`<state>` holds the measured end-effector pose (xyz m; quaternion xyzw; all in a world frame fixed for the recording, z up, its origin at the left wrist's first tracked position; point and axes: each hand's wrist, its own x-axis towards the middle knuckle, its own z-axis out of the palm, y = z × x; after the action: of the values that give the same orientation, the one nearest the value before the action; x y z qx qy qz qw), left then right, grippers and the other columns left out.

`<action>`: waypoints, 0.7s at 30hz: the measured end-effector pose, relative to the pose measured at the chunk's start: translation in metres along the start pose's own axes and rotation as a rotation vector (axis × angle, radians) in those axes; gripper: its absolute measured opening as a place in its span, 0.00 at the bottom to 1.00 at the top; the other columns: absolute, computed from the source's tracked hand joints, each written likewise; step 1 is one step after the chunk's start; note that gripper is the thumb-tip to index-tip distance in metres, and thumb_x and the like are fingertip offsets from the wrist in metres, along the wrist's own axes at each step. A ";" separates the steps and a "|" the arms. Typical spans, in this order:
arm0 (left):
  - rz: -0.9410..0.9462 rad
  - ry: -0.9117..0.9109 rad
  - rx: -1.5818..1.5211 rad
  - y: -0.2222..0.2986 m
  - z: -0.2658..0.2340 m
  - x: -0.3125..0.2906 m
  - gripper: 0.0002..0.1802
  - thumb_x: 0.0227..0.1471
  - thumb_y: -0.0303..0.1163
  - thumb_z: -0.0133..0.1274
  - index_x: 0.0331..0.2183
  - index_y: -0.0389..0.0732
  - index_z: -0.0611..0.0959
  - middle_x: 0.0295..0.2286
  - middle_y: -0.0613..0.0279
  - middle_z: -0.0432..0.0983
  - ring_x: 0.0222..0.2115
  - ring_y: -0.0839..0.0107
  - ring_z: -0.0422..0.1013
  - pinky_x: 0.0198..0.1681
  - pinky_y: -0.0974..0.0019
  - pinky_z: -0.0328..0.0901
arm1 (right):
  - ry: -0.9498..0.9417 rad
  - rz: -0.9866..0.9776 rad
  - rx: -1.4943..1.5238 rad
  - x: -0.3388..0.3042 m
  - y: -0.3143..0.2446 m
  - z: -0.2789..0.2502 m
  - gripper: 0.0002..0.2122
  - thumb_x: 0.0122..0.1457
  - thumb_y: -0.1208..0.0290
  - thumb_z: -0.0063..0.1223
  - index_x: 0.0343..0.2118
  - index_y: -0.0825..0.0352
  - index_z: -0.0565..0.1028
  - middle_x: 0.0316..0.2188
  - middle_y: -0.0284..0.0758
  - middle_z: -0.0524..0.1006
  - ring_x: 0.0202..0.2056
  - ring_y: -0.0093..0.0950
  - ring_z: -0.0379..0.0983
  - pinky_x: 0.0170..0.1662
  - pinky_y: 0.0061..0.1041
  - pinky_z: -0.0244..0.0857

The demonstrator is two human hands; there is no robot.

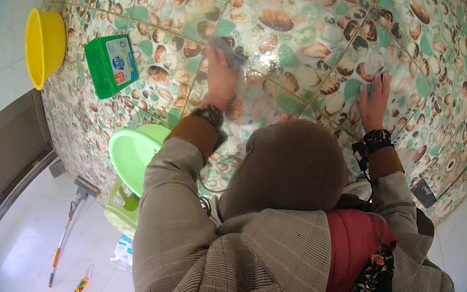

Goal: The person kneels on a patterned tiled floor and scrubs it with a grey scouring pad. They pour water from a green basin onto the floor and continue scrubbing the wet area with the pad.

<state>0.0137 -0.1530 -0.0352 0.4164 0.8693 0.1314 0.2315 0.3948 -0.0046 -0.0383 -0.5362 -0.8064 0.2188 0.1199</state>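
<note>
"Under the left hand (221, 81), what lay?"
"A grey cloth (236, 55), pressed against wet-looking tiles (281, 21); whether pinched, I couldn't tell."
"And the right hand (375, 104)?"
"Further right, fingers spread; I feared wetness could make it slip."

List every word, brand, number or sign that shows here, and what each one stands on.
Green box: its blue-and-white label with a red patch bears print, but I don't copy wording off packages.
White-and-blue packet on the floor: any print is too small and blurred to read.
Yellow basin and light green basin: no lettering can be made out.
</note>
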 end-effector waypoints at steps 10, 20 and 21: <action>-0.378 0.283 0.048 -0.039 0.004 -0.045 0.32 0.47 0.31 0.48 0.52 0.31 0.59 0.56 0.33 0.39 0.57 0.41 0.41 0.59 0.52 0.41 | -0.034 0.069 0.001 -0.003 0.006 0.002 0.24 0.54 0.70 0.49 0.53 0.72 0.59 0.58 0.48 0.51 0.59 0.46 0.45 0.59 0.39 0.44; 0.615 -0.079 0.027 0.180 0.045 0.107 0.33 0.40 0.32 0.54 0.51 0.41 0.66 0.56 0.39 0.47 0.57 0.45 0.45 0.59 0.56 0.46 | -0.130 0.179 0.000 0.000 -0.006 -0.012 0.25 0.53 0.72 0.49 0.54 0.70 0.58 0.59 0.46 0.49 0.59 0.45 0.44 0.59 0.39 0.45; 0.632 -0.090 0.064 0.180 0.038 0.110 0.33 0.39 0.30 0.53 0.51 0.40 0.66 0.55 0.40 0.49 0.57 0.46 0.46 0.59 0.56 0.46 | -0.104 0.147 0.025 0.000 -0.006 -0.014 0.25 0.52 0.73 0.50 0.54 0.71 0.58 0.59 0.46 0.49 0.59 0.45 0.45 0.59 0.39 0.45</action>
<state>0.0922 0.0458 -0.0244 0.6782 0.6896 0.1509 0.2041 0.3961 -0.0031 -0.0233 -0.5803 -0.7672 0.2647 0.0681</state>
